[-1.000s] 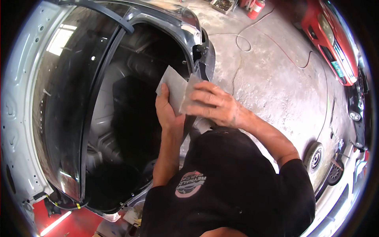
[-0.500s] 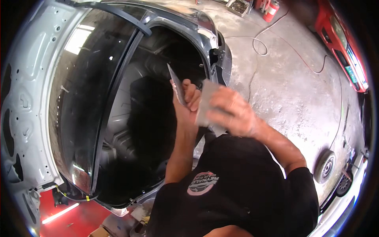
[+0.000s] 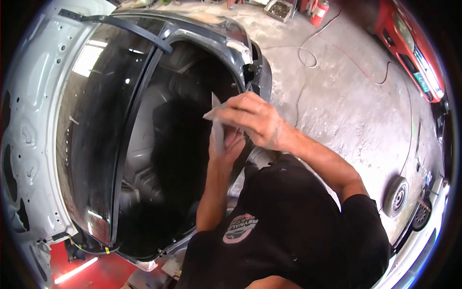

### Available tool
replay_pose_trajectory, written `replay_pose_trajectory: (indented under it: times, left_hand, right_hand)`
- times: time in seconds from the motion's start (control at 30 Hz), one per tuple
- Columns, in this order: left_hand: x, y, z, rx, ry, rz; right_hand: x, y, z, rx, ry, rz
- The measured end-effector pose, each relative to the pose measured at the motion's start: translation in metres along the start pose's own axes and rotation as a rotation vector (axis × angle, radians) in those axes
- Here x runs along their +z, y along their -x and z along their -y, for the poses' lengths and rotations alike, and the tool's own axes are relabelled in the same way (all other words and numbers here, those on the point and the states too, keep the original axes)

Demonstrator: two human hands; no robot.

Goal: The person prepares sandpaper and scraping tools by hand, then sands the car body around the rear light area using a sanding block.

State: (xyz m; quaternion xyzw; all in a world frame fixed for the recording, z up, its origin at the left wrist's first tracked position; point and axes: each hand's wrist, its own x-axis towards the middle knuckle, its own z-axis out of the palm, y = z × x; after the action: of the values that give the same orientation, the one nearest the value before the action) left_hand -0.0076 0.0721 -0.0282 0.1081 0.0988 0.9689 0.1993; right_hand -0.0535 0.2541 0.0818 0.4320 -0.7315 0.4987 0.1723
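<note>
My left hand (image 3: 233, 144) is closed around a thin, flat grey piece (image 3: 218, 136), held up nearly edge-on with the palm partly showing. Over it reaches my right hand (image 3: 254, 118), fingers pinched on a second flat grey piece (image 3: 210, 113) whose pale corner juts out past the fingertips. The two pieces meet or overlap; blur hides whether they touch, and their exact kind does not show. Both hands are in the air in front of the open trunk (image 3: 178, 139) of a dark car.
On the left stands the raised grey trunk lid (image 3: 33, 120) beside the dark rear window (image 3: 101, 115). A red car (image 3: 404, 43), a loose wheel (image 3: 396, 196), a fire extinguisher (image 3: 319, 13) and a hose (image 3: 308, 58) are on the concrete floor (image 3: 332, 111) to the right.
My right hand has moved left and up, bringing its grey piece over the one in my left hand. My left hand has tilted and dropped slightly. The view has shifted a little.
</note>
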Motion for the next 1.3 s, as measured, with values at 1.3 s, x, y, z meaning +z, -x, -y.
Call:
replay_pose_trajectory:
  times: [1.3]
  left_hand:
    - [0.093,-0.014,-0.03,0.704,-0.971,-0.941]
  right_hand:
    - [-0.009,0.058,-0.002,0.013,0.191,0.408]
